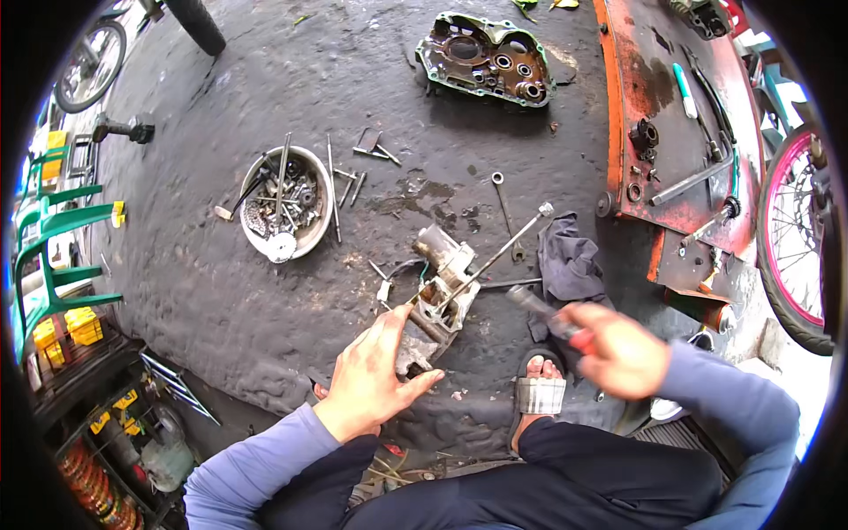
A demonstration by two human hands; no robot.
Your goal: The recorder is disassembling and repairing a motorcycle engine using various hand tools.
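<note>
My left hand (371, 375) grips the near-left part of a metal engine casing (442, 300), which lies on the dark ground with a long bolt-like rod (495, 256) angled across it. Right of the casing, my right hand (618, 353) is closed around a motion-blurred tool (543, 307) with a dark shaft and a red part at the grip. A crumpled grey cloth (570, 256) lies just beyond that hand. A wrench (506, 212) rests behind the casing.
A metal bowl of parts (250, 225) and loose bolts lie left. An oily engine cover (481, 62) is behind. A red metal bench (654, 88) with tools and a pink-rimmed wheel (768, 230) stand right; green chairs (57, 247) left. My sandalled foot (539, 397) is below.
</note>
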